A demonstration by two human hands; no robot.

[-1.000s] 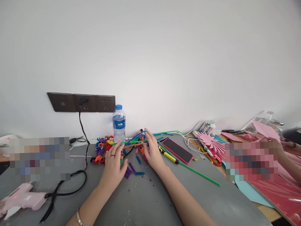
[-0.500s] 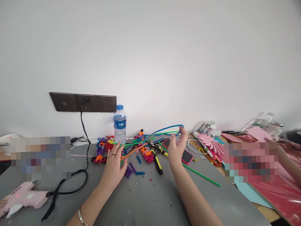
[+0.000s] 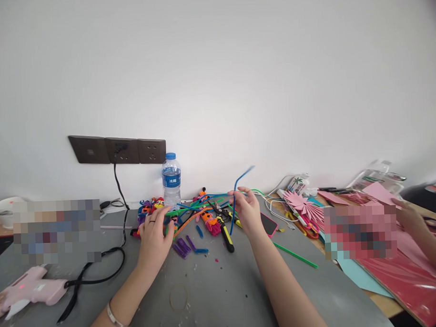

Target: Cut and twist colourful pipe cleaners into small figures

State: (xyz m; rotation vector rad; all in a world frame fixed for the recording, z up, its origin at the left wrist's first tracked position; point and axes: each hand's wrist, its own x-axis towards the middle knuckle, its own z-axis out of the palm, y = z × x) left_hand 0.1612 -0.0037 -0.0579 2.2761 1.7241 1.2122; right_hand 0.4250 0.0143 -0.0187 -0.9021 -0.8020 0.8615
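Blue, thin and fuzzy, a bent pipe cleaner (image 3: 233, 215) stands nearly upright above the table, its upper end kinked toward the right; it is pinched between the thumb and fingers of the right hand (image 3: 248, 210). The left hand (image 3: 154, 235) is well apart from the right, palm down, thumb spread from its fingers, over the left part of a loose heap of pipe cleaners; whether its fingertips press on any of them cannot be told. In that heap lie a long green pipe cleaner (image 3: 184, 212) and a bent orange pipe cleaner (image 3: 187, 222). Between the hands rest black metal pliers with yellow-and-black handles (image 3: 226, 234), just beside an orange-and-magenta fuzzy figure (image 3: 210, 220). Nearer the person are short purple fuzzy pieces (image 3: 181, 250) and a short blue fuzzy piece (image 3: 201, 251). Behind the heap, a clear plastic water bottle with a blue cap (image 3: 172, 180) stands upright near the wall. A black-screened phone in a pink case (image 3: 269, 225) lies partly hidden behind the right hand. Farther right, a pleated pink paper fan (image 3: 305, 207) lies near another person's hand (image 3: 413, 216) among pink sheets. At far left, a pale pink glue gun (image 3: 39, 286) rests on the grey tabletop (image 3: 208, 302).
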